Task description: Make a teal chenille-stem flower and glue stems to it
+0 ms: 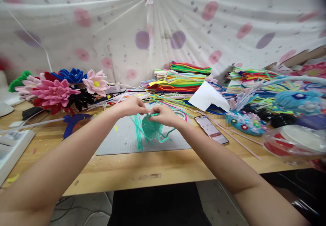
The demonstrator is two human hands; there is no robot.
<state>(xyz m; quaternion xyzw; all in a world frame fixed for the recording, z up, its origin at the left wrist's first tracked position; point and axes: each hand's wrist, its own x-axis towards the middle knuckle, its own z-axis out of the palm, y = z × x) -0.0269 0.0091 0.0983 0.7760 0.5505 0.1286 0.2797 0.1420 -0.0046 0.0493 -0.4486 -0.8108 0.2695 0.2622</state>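
A teal rounded piece made of fuzzy stems (152, 128) stands over the grey mat (114, 148), with a bent teal stem curling out at its lower right. My right hand (163, 114) pinches its upper edge. Close beside it, my left hand (133, 106) has its fingers pressed together at the top of the piece; what they grip is too small to make out. Several straight teal stems (139, 136) lie on the mat just left of the piece.
Behind the mat are stacked colourful stems (183, 78). A phone (211, 130) and white paper (209, 97) lie to the right. At the left are fuzzy flowers (56, 92), a blue glue gun (73, 123) and a white box (15, 151). The table's front edge (122, 185) is near.
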